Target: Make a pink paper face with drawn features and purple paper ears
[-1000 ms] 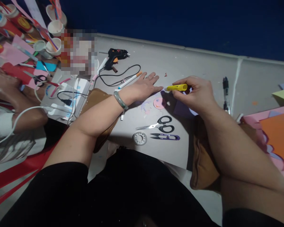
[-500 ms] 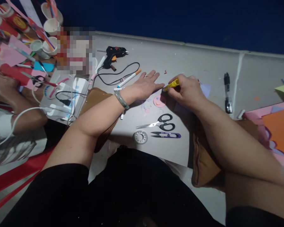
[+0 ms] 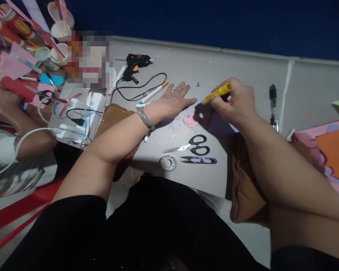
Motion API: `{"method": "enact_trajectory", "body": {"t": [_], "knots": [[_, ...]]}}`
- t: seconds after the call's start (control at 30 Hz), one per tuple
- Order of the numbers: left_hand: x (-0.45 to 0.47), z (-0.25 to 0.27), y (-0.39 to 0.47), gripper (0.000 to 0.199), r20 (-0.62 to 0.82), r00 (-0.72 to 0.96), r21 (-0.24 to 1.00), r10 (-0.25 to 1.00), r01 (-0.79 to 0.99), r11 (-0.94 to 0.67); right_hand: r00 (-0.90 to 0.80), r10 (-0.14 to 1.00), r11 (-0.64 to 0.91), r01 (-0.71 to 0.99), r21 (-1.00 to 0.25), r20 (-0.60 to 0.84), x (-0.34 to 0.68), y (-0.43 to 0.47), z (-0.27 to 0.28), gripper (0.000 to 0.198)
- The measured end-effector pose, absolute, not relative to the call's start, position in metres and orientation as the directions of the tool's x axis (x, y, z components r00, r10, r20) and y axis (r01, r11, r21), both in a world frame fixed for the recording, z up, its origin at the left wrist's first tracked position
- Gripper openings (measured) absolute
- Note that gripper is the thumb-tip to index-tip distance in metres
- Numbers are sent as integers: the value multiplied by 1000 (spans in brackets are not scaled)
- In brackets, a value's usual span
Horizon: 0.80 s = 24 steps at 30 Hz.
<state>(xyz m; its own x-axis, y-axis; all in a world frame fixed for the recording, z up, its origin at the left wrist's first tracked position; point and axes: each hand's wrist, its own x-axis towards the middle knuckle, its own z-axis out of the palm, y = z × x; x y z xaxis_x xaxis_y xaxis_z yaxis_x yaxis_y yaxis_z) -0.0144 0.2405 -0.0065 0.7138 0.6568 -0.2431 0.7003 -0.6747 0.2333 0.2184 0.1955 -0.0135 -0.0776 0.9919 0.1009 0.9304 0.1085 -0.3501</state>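
My left hand (image 3: 176, 99) lies flat with its fingers spread, its thumb at the edge of a piece of purple paper (image 3: 197, 102). In my right hand (image 3: 238, 99) is a yellow marker (image 3: 220, 92), tilted, its pale tip just above the purple paper. Below the two hands rests a round pink paper face (image 3: 191, 119). Closer to my body are black-handled scissors (image 3: 197, 145), purple thread snips (image 3: 203, 160) and a round white roll (image 3: 168, 163). Another purple sheet (image 3: 222, 122) lies partly in shadow under my right hand.
A black glue gun (image 3: 137, 64) with its looped cord (image 3: 155, 79) lies beyond my left hand, beside white markers (image 3: 155, 93). Black pens (image 3: 272, 101) lie right. A power strip (image 3: 94, 113) and another person's arm (image 3: 31, 124) are at left. Brown cushions (image 3: 248, 195) flank the table edge.
My right hand has moved to the right and slightly up with the yellow marker, its tip now farther from my left thumb. My left hand stays in place.
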Motion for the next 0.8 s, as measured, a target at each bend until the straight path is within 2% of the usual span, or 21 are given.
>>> {"method": "enact_trajectory", "body": {"t": [0.07,0.33,0.5,0.67,0.8], "knots": [[-14,-7,241,73,-239,717,240,655,697,-676,-80,991,114,933,-342,110,218,196,-14,28],[-14,-7,239,75,-237,709,257,664,705,-661,-190,982,182,936,-300,3,205,203,-23,24],[-16,-6,240,75,-247,713,265,657,701,-662,-206,978,198,917,-347,15,214,201,-20,17],[-15,-8,242,77,-256,707,285,659,707,-647,-107,989,140,911,-387,106,217,200,-19,19],[-16,-11,243,72,-228,716,299,660,696,-652,-147,984,174,917,-359,102,217,205,-26,21]]}}
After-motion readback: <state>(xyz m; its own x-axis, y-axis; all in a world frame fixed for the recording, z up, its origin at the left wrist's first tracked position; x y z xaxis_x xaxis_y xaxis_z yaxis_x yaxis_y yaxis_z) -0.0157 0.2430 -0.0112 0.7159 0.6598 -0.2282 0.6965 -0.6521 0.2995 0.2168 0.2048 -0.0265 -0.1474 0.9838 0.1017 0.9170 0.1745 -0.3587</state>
